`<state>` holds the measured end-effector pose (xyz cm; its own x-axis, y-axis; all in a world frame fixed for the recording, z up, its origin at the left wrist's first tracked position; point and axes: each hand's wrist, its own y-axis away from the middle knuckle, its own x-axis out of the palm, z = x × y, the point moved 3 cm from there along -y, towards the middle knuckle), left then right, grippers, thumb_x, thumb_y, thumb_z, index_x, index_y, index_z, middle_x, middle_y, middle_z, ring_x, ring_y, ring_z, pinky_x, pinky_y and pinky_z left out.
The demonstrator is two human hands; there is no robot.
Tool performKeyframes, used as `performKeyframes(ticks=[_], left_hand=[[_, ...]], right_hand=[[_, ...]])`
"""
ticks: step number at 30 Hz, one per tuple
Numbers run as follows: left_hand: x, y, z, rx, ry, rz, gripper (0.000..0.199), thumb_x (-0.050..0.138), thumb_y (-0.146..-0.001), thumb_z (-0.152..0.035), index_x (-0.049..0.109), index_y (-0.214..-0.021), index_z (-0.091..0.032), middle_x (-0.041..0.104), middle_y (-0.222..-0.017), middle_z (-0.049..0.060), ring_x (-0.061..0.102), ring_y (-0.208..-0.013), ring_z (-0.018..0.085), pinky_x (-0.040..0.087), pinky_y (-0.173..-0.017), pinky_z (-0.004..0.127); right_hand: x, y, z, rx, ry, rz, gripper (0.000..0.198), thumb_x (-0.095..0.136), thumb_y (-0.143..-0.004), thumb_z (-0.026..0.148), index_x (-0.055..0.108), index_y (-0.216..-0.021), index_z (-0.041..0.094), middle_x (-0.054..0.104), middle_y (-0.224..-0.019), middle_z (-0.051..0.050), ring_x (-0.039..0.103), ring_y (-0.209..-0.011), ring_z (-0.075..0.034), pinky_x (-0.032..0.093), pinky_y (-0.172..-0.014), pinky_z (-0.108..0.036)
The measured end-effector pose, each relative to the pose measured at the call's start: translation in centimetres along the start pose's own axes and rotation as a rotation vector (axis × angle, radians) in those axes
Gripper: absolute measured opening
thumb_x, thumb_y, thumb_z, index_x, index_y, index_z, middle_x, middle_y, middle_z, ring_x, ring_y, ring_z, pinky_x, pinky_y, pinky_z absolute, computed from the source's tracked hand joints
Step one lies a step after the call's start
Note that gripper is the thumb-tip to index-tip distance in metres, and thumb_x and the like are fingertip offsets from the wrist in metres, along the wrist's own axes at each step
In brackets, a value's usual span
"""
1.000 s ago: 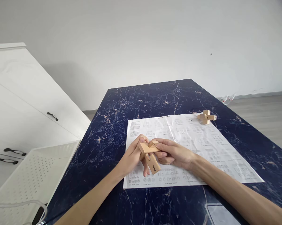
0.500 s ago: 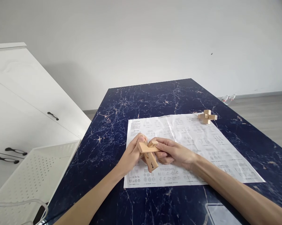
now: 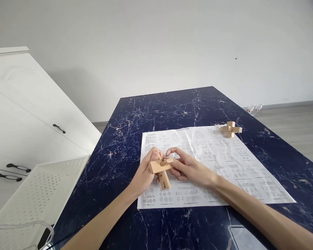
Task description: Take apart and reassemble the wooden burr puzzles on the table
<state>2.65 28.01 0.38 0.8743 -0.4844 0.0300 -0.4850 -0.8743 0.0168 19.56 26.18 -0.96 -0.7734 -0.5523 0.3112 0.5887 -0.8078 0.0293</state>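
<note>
Several notched wooden puzzle pieces (image 3: 156, 168) are fitted crosswise between my hands, above the lower left of the printed sheet (image 3: 211, 156). One piece with a dark mark (image 3: 164, 181) points down toward me. My left hand (image 3: 145, 170) is closed round the left side of the pieces, its thumb on top. At the right end, my right hand (image 3: 189, 166) pinches a small slanted wooden piece (image 3: 167, 161) with its thumb, the index finger arched above. Fingers hide part of the joint between the pieces.
An interlocked wooden cross puzzle (image 3: 230, 129) stands on the sheet's far right corner. A clear flat tray or case (image 3: 246, 238) lies at the table's near edge. Left of the dark marbled table (image 3: 166, 111) are a white cabinet (image 3: 36, 114) and a perforated white surface (image 3: 23, 198).
The held pieces have turned and shifted slightly left. My right index finger has lifted into an arch, and the small slanted piece now lies closer across the top piece.
</note>
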Motion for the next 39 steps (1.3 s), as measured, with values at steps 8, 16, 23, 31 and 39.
performKeyframes(ticks=[8, 16, 23, 31, 39], left_hand=[[0.3, -0.2, -0.6, -0.028, 0.266, -0.070, 0.046, 0.069, -0.095, -0.060, 0.061, -0.079, -0.017, 0.056, -0.104, 0.005, 0.057, -0.093, 0.018, 0.054, -0.085, 0.028], [0.6, 0.0, -0.1, -0.097, 0.376, -0.020, 0.039, 0.064, -0.099, -0.059, 0.071, -0.101, -0.021, 0.060, -0.114, 0.007, 0.063, -0.105, 0.022, 0.055, -0.096, 0.033], [0.5, 0.2, -0.5, 0.034, 0.240, 0.049, 0.047, 0.071, -0.091, -0.062, 0.066, -0.116, -0.023, 0.062, -0.117, 0.007, 0.065, -0.101, 0.023, 0.054, -0.093, 0.034], [0.5, 0.3, -0.8, 0.070, 0.267, 0.019, 0.025, 0.073, -0.094, -0.033, 0.065, -0.116, -0.024, 0.059, -0.118, 0.006, 0.065, -0.101, 0.020, 0.057, -0.089, 0.033], [0.4, -0.2, -0.5, -0.080, 0.461, 0.028, 0.043, 0.062, -0.101, -0.054, 0.075, -0.117, -0.017, 0.068, -0.115, 0.011, 0.065, -0.108, 0.025, 0.056, -0.095, 0.034]], right_hand=[[0.2, -0.2, -0.3, -0.052, 0.027, -0.108, 0.041, 0.058, -0.102, 0.062, 0.042, -0.110, 0.025, 0.044, -0.065, 0.012, 0.025, -0.048, -0.006, 0.018, -0.046, -0.024], [0.1, -0.1, 0.0, -0.035, 0.014, -0.131, 0.038, 0.059, -0.102, 0.059, 0.047, -0.110, 0.024, 0.043, -0.065, 0.010, 0.028, -0.049, -0.007, 0.020, -0.047, -0.025], [-0.1, -0.1, 0.2, -0.054, 0.000, -0.211, 0.037, 0.061, -0.102, 0.057, 0.048, -0.108, 0.023, 0.043, -0.061, 0.011, 0.030, -0.047, -0.007, 0.020, -0.048, -0.025], [0.1, -0.4, -0.8, -0.025, -0.041, -0.199, 0.041, 0.063, -0.100, 0.060, 0.050, -0.111, 0.022, 0.047, -0.062, 0.010, 0.035, -0.049, -0.008, 0.025, -0.051, -0.026], [-0.3, -0.2, -1.0, 0.020, -0.085, -0.222, 0.043, 0.068, -0.097, 0.059, 0.052, -0.111, 0.021, 0.050, -0.067, 0.008, 0.036, -0.052, -0.009, 0.029, -0.054, -0.027]])
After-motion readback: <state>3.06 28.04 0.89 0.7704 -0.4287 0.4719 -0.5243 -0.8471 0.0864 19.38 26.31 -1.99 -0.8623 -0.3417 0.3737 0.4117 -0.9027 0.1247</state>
